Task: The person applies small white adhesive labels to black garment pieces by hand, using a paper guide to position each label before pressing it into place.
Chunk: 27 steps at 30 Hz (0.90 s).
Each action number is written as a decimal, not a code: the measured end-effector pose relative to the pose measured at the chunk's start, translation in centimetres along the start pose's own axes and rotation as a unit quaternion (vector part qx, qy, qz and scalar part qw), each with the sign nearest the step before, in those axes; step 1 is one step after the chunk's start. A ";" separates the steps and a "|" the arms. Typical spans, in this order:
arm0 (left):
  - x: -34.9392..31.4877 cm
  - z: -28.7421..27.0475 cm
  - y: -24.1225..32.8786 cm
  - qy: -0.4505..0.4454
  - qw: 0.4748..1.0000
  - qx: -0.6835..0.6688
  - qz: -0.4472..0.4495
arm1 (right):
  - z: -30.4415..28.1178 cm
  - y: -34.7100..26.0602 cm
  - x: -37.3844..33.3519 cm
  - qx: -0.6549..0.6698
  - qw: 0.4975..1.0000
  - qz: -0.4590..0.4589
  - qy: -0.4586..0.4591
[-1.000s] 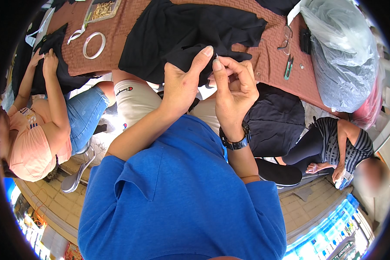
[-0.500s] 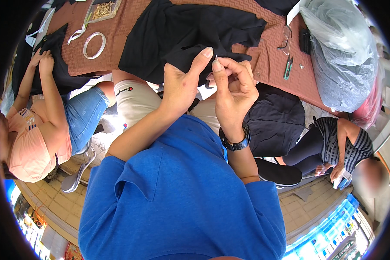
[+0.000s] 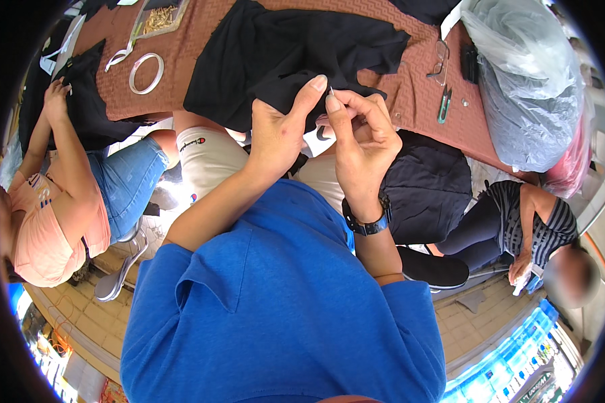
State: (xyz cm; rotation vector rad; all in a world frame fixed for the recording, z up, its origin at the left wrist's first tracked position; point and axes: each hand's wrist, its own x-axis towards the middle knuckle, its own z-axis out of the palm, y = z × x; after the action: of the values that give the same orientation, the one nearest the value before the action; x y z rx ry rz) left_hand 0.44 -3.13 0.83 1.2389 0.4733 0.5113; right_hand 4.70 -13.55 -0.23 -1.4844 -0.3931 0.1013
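Note:
A piece of black cloth (image 3: pixel 249 64) spreads over the table and hangs down at its near edge. My left hand (image 3: pixel 279 131) is closed on the near part of this cloth, thumb on top and the other fingers mostly hidden. Between thumb and forefinger, my right hand (image 3: pixel 366 131) pinches a thin needle (image 3: pixel 331 90), its tip pointing up close beside my left thumb. Any thread is too fine to make out.
On the brown-covered table (image 3: pixel 175 87) are a white tape roll (image 3: pixel 146 73), a tray of small brass-coloured pieces (image 3: pixel 159 20), glasses (image 3: pixel 439 64), green thread snips (image 3: pixel 444 105) and a large plastic bag (image 3: pixel 528 87). One person (image 3: pixel 60 221) sits left, another (image 3: pixel 544 215) right.
My hands and the cloth stay nearly in place; the needle's tip has shifted slightly left and down. The left co-worker's hands have moved on their black cloth.

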 end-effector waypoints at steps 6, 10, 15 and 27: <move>-0.2 0.2 0.0 0.012 1.000 0.006 -0.013 | -0.2 0.2 -0.1 0.018 1.000 0.010 -0.004; -0.1 0.1 -0.2 0.004 1.000 -0.005 -0.003 | -0.3 0.4 -0.1 0.034 0.999 0.016 -0.006; -0.3 0.2 0.0 0.006 1.000 0.000 -0.015 | -0.2 0.5 -0.2 0.049 0.998 0.025 -0.005; -0.3 0.2 -0.1 0.007 1.000 -0.018 -0.009 | 0.0 0.7 -0.2 0.056 0.998 0.036 -0.003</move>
State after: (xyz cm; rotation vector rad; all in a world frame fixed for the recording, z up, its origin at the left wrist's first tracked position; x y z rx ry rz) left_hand 0.34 -3.44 0.75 1.1958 0.4839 0.5119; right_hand 4.67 -13.57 -1.00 -1.3887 -0.3342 0.1814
